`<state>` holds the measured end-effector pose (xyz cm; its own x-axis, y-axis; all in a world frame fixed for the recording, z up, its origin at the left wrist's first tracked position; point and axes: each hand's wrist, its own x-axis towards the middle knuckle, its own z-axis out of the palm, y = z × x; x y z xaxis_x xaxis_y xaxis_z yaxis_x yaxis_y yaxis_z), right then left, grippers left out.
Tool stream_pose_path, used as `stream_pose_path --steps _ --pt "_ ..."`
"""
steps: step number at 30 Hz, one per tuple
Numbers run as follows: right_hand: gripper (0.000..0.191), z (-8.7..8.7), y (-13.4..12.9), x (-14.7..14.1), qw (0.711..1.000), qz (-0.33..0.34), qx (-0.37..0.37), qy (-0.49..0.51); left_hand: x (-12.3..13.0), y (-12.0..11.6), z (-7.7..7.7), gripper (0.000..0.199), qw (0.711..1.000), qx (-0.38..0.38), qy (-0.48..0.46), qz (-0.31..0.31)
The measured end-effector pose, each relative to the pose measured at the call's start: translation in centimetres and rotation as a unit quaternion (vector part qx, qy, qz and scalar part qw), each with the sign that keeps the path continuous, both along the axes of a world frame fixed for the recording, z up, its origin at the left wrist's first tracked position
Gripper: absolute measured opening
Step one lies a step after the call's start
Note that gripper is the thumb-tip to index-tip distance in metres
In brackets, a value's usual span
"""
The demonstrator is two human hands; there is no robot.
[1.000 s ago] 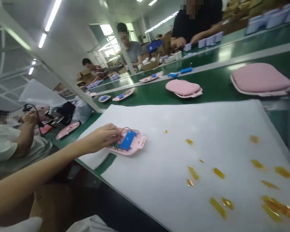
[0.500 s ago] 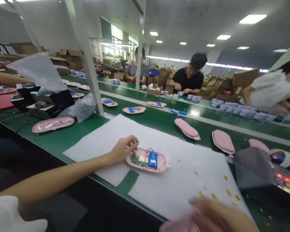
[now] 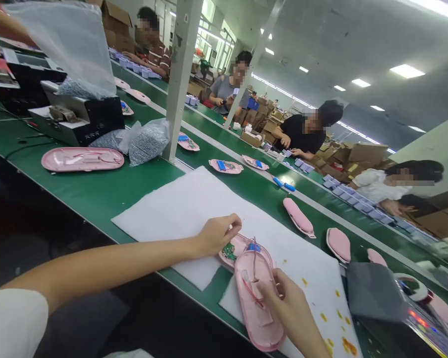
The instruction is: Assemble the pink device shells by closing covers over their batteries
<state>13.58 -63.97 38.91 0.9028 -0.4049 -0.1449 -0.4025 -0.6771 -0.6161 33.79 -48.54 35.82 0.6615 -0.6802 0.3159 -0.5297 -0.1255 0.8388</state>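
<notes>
Bench: green conveyor bench (image 3: 97, 189), white foam sheet (image 3: 171, 209) on it.
Cases: pink case half (image 3: 259, 303) w/ red wires (image 3: 254, 293), overlapping 2nd pink case (image 3: 239, 251) at sheet's near edge; 2nd has blue battery (image 3: 253, 246), green board (image 3: 229, 252).
R hand (image 3: 289, 311): fingers closed on case half's rim, holding it.
L hand (image 3: 216, 236): fingers curled, just above 2nd case; hold unclear.

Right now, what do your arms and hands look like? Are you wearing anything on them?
My left hand and right hand are bare, with no gloves, and I can't see any rings or a watch. My left arm comes out of a short white sleeve. The sleeve on my right arm is out of view.
</notes>
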Motion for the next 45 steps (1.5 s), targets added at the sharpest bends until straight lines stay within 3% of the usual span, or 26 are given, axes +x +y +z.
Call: stream_pose_path --steps 3,5,7,9,11,14,17,20,25,28,33,36,40,42,45 --pt "0.038 3.1 -0.2 -0.5 0.983 0.127 0.133 -0.023 0.1 0.0 0.4 0.015 0.999 -0.013 0.046 -0.006" --pt "0.040 5.6 -0.7 0.1 0.962 0.217 0.168 -0.004 0.1 0.0 0.6 0.015 0.997 -0.022 0.076 -0.016" --pt "0.041 7.3 -1.2 1.6 0.967 0.231 0.104 0.000 0.1 0.0 0.7 0.014 0.996 -0.033 0.080 -0.033" --pt "0.037 7.9 -1.3 3.8 0.982 0.183 -0.035 -0.026 0.1 0.0 0.5 0.012 0.996 -0.051 0.056 -0.044" --pt "0.036 7.6 -1.2 6.1 0.976 0.155 -0.145 -0.047 0.2 0.1 0.2 0.013 0.996 -0.079 0.014 -0.030" --pt "0.036 6.7 -1.0 8.6 0.964 0.123 -0.224 -0.078 0.6 0.2 -0.3 0.018 0.988 -0.130 -0.088 0.004" --pt "0.038 6.1 -0.8 9.5 0.957 0.122 -0.240 -0.106 1.0 0.2 -0.6 0.020 0.972 -0.130 -0.192 0.028" --pt "0.037 5.6 -0.9 9.7 0.958 0.155 -0.219 -0.104 1.2 0.0 -0.9 0.020 0.969 -0.119 -0.213 0.032" --pt "0.036 5.1 -1.2 9.9 0.944 0.102 -0.271 -0.156 2.0 0.2 -0.5 0.008 0.980 -0.139 -0.131 -0.049" --pt "0.036 5.4 -0.9 9.9 0.929 0.106 -0.310 -0.175 2.4 0.5 0.1 0.006 0.981 -0.133 -0.125 -0.058" --pt "0.035 5.8 -0.8 10.2 0.943 0.176 -0.236 -0.154 1.8 0.2 0.3 0.006 0.974 -0.202 -0.094 -0.033" --pt "0.031 5.2 -1.2 10.7 0.957 0.167 -0.180 -0.154 1.3 0.1 0.2 0.004 0.971 -0.240 -0.001 -0.013" --pt "0.028 4.6 -1.3 11.2 0.966 0.108 -0.160 -0.171 1.4 0.4 0.5 0.052 0.954 -0.204 0.219 -0.009" --pt "0.028 4.5 -0.9 11.5 0.965 0.097 -0.176 -0.170 1.5 0.5 0.5 0.053 0.948 -0.171 0.266 -0.019" --pt "0.026 4.3 -0.2 12.5 0.966 0.111 -0.180 -0.151 1.6 0.3 0.3 0.043 0.949 -0.165 0.266 -0.020"
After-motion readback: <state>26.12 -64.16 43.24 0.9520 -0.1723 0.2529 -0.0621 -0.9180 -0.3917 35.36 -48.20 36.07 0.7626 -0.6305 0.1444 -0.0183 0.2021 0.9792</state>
